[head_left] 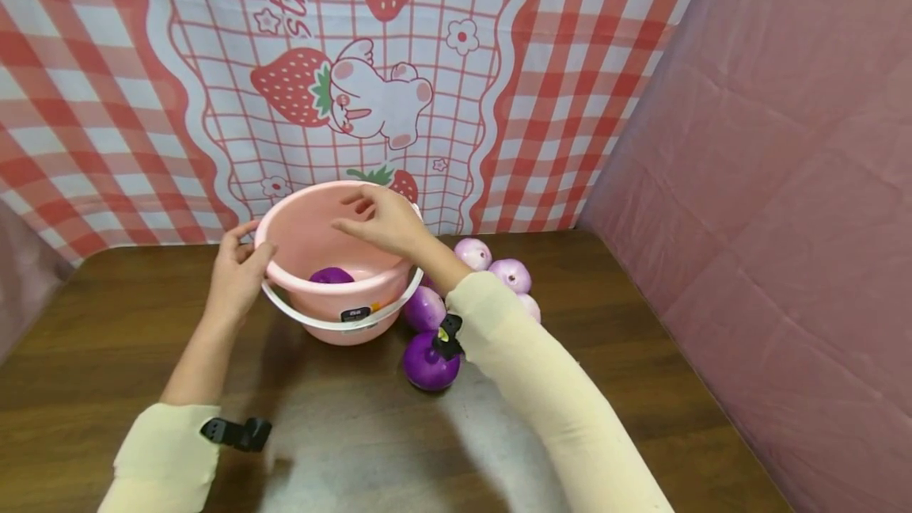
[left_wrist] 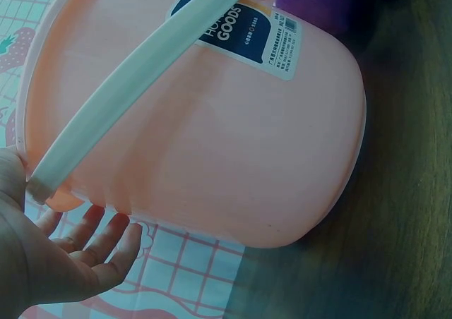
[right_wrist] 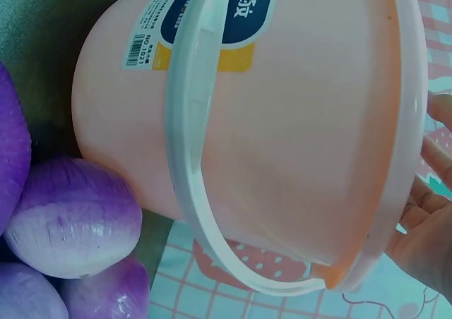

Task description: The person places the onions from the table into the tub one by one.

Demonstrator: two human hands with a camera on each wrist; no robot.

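Note:
A pink plastic bucket (head_left: 335, 311) with a white handle (head_left: 349, 326) stands upright at the back of the table. My left hand (head_left: 237, 274) grips its rim on the left side, thumb over the edge and fingers outside. Over the right side of the bucket's mouth hovers my right hand (head_left: 385, 220), its fingers parted and bent a little, holding nothing. One purple onion (head_left: 331, 275) lies at the bottom inside the bucket; the rim hides part of it. Beside the bucket, a dark purple onion (head_left: 431, 362) and a purple-white onion (head_left: 425, 309) sit beneath my right forearm.
Paler onions (head_left: 510, 275) lie farther right, partly covered by the right sleeve. The brown wooden table (head_left: 627, 323) meets a strawberry-print cloth (head_left: 556, 101) behind the bucket. A pink cloth (head_left: 798, 141) hangs along the right side.

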